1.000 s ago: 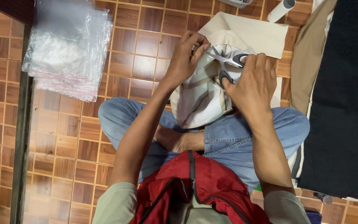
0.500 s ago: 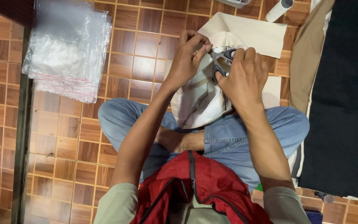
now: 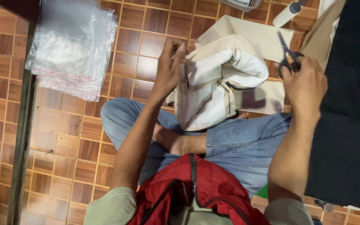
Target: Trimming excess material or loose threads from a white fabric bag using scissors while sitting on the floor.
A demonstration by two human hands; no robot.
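- The cream bag (image 3: pixel 221 83) lay on the person's lap, with its top end out on the brown tile floor (image 3: pixel 76 137).
- The bag sat between the 2 hands, and its long side ran from the knees out toward the floor.
- The left hand (image 3: pixel 169 68) was the nearer one. It touched the bag's left edge.
- The left hand was open, with its fingers up and a bit spread. It held nothing.
- The left arm reached straight out from the body over the left knee.
- The right hand (image 3: pixel 303 83) was well apart from the bag, off to the bag's right side.
- The right hand was closed around dark scissors (image 3: pixel 287 54). The blades pointed up and away from the bag.
- The right arm reached out over the right knee, beside a black cloth (image 3: pixel 346 125).
- A pile of clear plastic bags (image 3: pixel 73 46) lay on the floor far to the left.
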